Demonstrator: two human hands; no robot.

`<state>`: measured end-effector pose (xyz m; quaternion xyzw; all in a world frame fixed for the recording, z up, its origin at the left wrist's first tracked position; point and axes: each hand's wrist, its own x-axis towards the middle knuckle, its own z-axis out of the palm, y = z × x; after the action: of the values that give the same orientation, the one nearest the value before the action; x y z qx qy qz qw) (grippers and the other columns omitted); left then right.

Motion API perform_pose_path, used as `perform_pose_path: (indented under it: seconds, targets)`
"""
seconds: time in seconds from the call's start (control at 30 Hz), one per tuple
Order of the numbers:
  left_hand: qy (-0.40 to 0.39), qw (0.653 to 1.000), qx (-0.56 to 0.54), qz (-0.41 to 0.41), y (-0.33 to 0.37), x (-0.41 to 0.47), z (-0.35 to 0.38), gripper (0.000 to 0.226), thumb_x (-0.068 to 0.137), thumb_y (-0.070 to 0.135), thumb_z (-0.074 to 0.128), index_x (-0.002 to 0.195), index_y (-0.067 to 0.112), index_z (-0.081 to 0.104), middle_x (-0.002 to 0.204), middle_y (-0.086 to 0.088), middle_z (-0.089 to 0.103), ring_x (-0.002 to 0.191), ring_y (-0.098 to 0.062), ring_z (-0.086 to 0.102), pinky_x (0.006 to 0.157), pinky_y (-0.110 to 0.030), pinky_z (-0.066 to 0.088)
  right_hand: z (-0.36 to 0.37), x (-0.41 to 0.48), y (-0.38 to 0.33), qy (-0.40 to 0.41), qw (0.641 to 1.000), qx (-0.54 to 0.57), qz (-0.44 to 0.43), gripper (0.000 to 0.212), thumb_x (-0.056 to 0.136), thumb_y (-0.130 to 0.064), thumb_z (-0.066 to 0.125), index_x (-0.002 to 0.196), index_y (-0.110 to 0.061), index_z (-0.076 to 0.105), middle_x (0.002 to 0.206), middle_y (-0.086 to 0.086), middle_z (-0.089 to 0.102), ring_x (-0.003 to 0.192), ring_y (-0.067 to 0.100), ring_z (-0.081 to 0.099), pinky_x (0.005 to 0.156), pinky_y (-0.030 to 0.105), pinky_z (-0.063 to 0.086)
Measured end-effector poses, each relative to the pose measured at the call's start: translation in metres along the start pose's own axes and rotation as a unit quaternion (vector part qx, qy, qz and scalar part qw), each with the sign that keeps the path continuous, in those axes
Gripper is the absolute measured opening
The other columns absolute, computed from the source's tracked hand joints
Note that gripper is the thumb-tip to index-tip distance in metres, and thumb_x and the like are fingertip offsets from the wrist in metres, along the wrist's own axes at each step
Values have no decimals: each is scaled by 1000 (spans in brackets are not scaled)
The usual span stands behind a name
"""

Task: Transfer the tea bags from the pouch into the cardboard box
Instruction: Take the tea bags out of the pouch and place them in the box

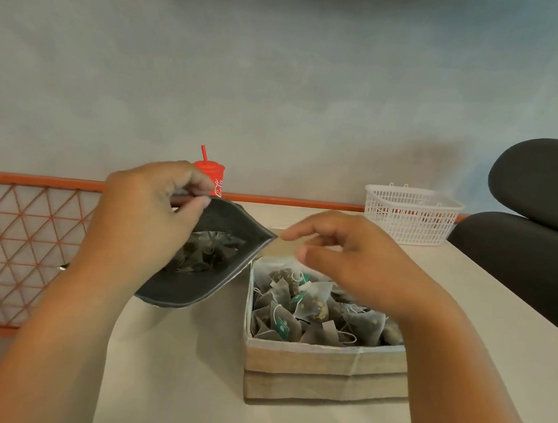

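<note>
My left hand pinches the upper rim of a dark pouch, holding it open and tilted toward me above the table; several tea bags show inside it. A cardboard box stands just right of the pouch, and in it lie several pyramid tea bags with green tags. My right hand hovers over the box's far side, close to the pouch's right corner, fingers loosely curled and holding nothing that I can see.
A red cup with a straw stands behind the pouch at the table's far edge. A white plastic basket sits at the back right. A dark chair is to the right, an orange mesh railing to the left.
</note>
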<state>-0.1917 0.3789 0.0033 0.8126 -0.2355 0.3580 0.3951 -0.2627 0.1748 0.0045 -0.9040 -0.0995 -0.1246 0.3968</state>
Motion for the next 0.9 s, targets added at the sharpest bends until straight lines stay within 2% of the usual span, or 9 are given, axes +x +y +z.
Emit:
perform_pose_path:
  seconds: [0.07, 0.17, 0.27, 0.4, 0.53, 0.63, 0.73, 0.8, 0.9]
  targets:
    - [-15, 1000, 6, 5, 4, -2, 0, 43, 77, 4, 69, 70, 43, 55, 76, 27, 58, 71, 16, 57, 70, 3, 39, 11, -1, -13, -4, 999, 21, -45, 19, 86, -22, 59, 95, -37, 67, 104, -22, 55, 100, -5, 51, 87, 20, 44]
    - [-26, 999, 10, 19, 7, -4, -1, 35, 76, 2, 70, 75, 35, 59, 76, 26, 59, 72, 23, 54, 70, 9, 35, 27, 3, -18, 0, 997, -44, -69, 25, 90, -25, 55, 112, -31, 65, 119, -18, 50, 112, 0, 46, 90, 19, 39]
    - [-39, 998, 4, 38, 13, -5, -3, 34, 76, 3, 70, 75, 36, 60, 77, 26, 60, 75, 18, 56, 69, 3, 41, 38, 8, -16, 51, 990, -111, -69, 36, 94, -26, 48, 130, -27, 52, 134, -11, 49, 116, 5, 45, 80, 10, 35]
    - [-45, 997, 15, 55, 19, -7, -9, 34, 79, 7, 67, 74, 40, 59, 77, 25, 62, 77, 11, 58, 66, -9, 43, 52, 12, -13, 87, 984, -129, -85, 47, 95, -13, 46, 140, -24, 39, 143, -10, 42, 127, 9, 40, 98, 10, 26]
    - [-60, 996, -32, 50, 36, -13, -22, 29, 80, 7, 64, 75, 35, 64, 78, 16, 65, 68, 2, 59, 60, -7, 44, 57, 15, -9, 73, 988, -107, -87, 55, 91, -3, 45, 142, -23, 35, 147, -11, 36, 132, 7, 34, 96, 3, 15]
    - [-138, 989, 27, 53, 48, -20, -24, 24, 83, 13, 58, 79, 37, 62, 74, 12, 66, 71, -5, 60, 62, -13, 47, 61, 17, -7, 69, 989, -95, -94, 58, 89, 0, 46, 140, -26, 38, 145, -10, 39, 130, 8, 37, 99, 5, 20]
    - [-259, 949, 170, 55, 41, -24, -10, 24, 91, 18, 46, 104, 32, 59, 97, 15, 63, 83, -2, 57, 66, -6, 39, 64, 16, -10, 66, 989, -92, -98, 59, 87, 1, 44, 140, -25, 38, 147, -10, 36, 133, 6, 34, 97, 2, 14]
    - [-334, 907, 256, 36, 25, -25, 6, 33, 94, 18, 40, 123, 28, 52, 117, 10, 58, 103, -6, 55, 74, -6, 31, 66, 14, -12, 63, 989, -88, -96, 58, 88, 1, 44, 141, -23, 37, 147, -10, 34, 134, 7, 32, 98, 5, 14]
    - [-434, 833, 338, -59, -1, -21, 27, 36, 94, 19, 40, 128, 25, 50, 118, 1, 58, 106, -18, 55, 91, -23, 39, 69, 13, -15, 71, 991, -74, -87, 56, 90, 1, 46, 140, -22, 38, 147, -7, 37, 135, 10, 33, 106, 14, 20]
